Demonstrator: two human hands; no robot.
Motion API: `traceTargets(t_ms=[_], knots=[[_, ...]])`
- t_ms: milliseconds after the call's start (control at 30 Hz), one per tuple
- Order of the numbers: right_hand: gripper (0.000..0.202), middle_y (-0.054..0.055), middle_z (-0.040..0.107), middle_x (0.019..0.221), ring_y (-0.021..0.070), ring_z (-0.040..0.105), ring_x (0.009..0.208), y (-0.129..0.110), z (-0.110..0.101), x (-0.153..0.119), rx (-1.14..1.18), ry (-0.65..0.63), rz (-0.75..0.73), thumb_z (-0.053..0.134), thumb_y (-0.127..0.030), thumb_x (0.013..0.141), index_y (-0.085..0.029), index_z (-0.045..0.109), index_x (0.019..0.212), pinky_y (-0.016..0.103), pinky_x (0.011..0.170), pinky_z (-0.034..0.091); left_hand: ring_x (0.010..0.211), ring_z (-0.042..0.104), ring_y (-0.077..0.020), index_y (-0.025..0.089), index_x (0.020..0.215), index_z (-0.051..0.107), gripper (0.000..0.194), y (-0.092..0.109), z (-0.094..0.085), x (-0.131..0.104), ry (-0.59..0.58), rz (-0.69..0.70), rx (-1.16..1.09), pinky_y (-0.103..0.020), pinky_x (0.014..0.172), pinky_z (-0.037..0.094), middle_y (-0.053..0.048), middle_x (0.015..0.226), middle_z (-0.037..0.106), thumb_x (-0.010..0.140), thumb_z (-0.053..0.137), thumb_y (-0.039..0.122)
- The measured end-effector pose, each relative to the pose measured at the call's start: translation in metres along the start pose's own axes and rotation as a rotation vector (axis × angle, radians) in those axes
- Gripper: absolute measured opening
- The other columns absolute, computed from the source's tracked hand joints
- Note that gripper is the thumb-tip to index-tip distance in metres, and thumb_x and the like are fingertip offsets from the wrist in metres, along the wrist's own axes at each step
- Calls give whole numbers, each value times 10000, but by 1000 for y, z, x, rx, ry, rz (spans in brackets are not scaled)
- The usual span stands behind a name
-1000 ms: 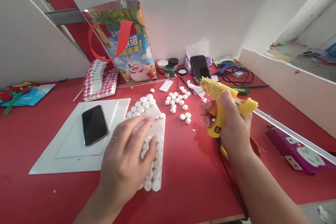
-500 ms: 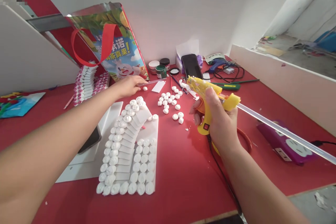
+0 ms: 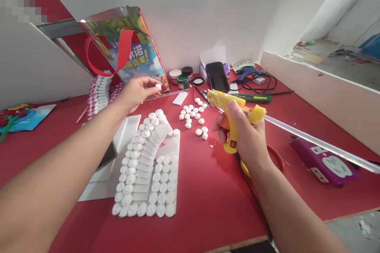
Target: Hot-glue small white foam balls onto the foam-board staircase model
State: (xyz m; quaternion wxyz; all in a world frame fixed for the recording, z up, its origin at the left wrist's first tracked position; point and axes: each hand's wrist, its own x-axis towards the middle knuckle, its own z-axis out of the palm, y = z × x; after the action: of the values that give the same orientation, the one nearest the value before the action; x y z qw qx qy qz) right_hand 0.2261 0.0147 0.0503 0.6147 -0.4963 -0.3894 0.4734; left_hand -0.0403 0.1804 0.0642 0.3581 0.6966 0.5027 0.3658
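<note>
My left hand point(image 3: 139, 91) pinches a small white paper roll point(image 3: 158, 86) between thumb and fingertips, raised over the far side of the table. Wrapped around the handle of a yellow hot glue gun point(image 3: 230, 114) is my right hand point(image 3: 247, 134); a long clear glue stick point(image 3: 314, 140) juts from the gun's back, and its nozzle points left. Between my arms lies a white board model point(image 3: 141, 166) with a curved stair of flat card steps, edged by rows of white rolls. Several loose white rolls point(image 3: 192, 114) are scattered on the red table beyond it.
A printed bag with red handles point(image 3: 127, 51) leans on the wall. Paint jars point(image 3: 183, 82), a phone point(image 3: 217, 77), a blue glue gun point(image 3: 247, 74) and a green cutter point(image 3: 254, 98) lie at the back. A purple power strip point(image 3: 323, 162) sits right; its cord and the gun's cable cross the table.
My left hand has lifted from the tabletop near the bag, now with a white paper roll in its fingers. My right hand and the glue gun have shifted slightly left.
</note>
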Motion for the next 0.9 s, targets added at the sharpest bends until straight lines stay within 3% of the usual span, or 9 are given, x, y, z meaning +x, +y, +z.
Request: traceTargets(t_ms=[100, 167, 233, 300, 433, 667, 800, 900], knots=[[435, 24, 703, 676, 124, 541, 429, -6, 1, -5, -12, -144, 43, 742, -647, 885, -212, 754, 880, 284, 412, 398, 834, 660, -162, 215, 1002, 772, 219, 41, 4, -62, 49, 35, -336, -333, 817, 565, -44, 946, 723, 827, 809, 342], [438, 21, 701, 688, 122, 554, 453, -13, 3, -11, 0, -217, 44, 730, -641, 894, -204, 759, 878, 286, 445, 446, 734, 656, -147, 235, 975, 804, 159, 62, 21, -106, 10, -1, -581, -311, 709, 571, -37, 897, 734, 831, 836, 297], [440, 26, 710, 724, 125, 590, 498, -20, 4, -17, 16, -260, 33, 732, -628, 900, -200, 740, 801, 289, 495, 496, 678, 665, -145, 236, 968, 818, 149, 72, 44, -142, -68, -64, -738, -296, 640, 564, -45, 854, 743, 843, 848, 309], [447, 31, 722, 758, 131, 623, 534, -27, 4, -22, 14, -293, 16, 744, -626, 895, -202, 728, 753, 288, 531, 520, 687, 690, -163, 223, 1009, 814, 194, 71, 66, -163, -106, -121, -818, -298, 627, 572, -55, 816, 730, 856, 841, 340], [448, 46, 745, 798, 153, 644, 559, -29, -2, -22, -25, -337, 1, 723, -647, 906, -216, 745, 785, 307, 557, 541, 644, 677, -177, 226, 954, 754, 207, 57, 87, -170, -89, -148, -856, -326, 589, 568, -54, 792, 700, 870, 816, 404], [488, 58, 726, 740, 159, 625, 538, 1, -19, -19, -11, -456, -8, 671, -661, 931, -202, 735, 776, 321, 530, 564, 669, 627, -143, 214, 941, 728, 326, 48, 82, -162, -25, -239, -902, -305, 638, 551, -29, 803, 676, 775, 896, 439], [485, 43, 693, 695, 162, 623, 521, 8, -21, -20, 30, -461, 23, 686, -660, 919, -212, 727, 736, 297, 459, 530, 751, 660, -156, 229, 987, 743, 224, 41, 82, -169, 54, -153, -754, -309, 711, 571, -23, 849, 686, 853, 844, 378], [475, 35, 682, 677, 149, 612, 493, 8, -19, -18, 38, -447, 40, 720, -647, 901, -205, 738, 727, 291, 451, 526, 832, 660, -146, 236, 1025, 747, 125, 37, 79, -175, 162, 40, -461, -289, 771, 563, -30, 976, 703, 911, 792, 259]])
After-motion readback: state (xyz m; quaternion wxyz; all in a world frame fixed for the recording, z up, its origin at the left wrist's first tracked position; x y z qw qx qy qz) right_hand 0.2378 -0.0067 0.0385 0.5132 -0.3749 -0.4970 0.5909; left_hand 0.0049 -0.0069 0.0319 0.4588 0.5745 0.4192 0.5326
